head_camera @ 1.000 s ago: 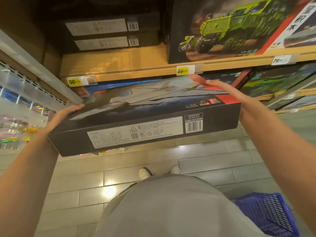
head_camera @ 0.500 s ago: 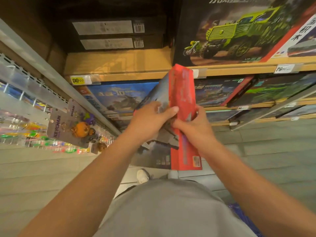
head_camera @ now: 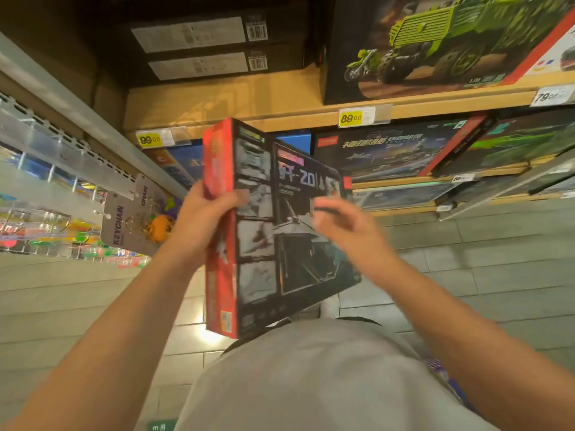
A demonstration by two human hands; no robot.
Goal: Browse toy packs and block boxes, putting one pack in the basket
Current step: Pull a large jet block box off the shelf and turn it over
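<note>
Shopper's left hand (head_camera: 202,219) pinches the red spine of a stiff, light-looking fighter-jet block box (head_camera: 280,225), upright at chest height; blurred right hand (head_camera: 348,225), fingers loosely open, steadies its face. Best gripped by edges. Shelves (head_camera: 280,104) beyond.

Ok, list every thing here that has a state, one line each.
Jet box: off the shelf, held upright on end, dark printed face showing.
Left hand: grips the box's red edge.
Right hand: blurred, at the box's far edge; grip unclear.
Green truck box: standing on the upper shelf.
Keychain card: hanging on the left rack.
</note>
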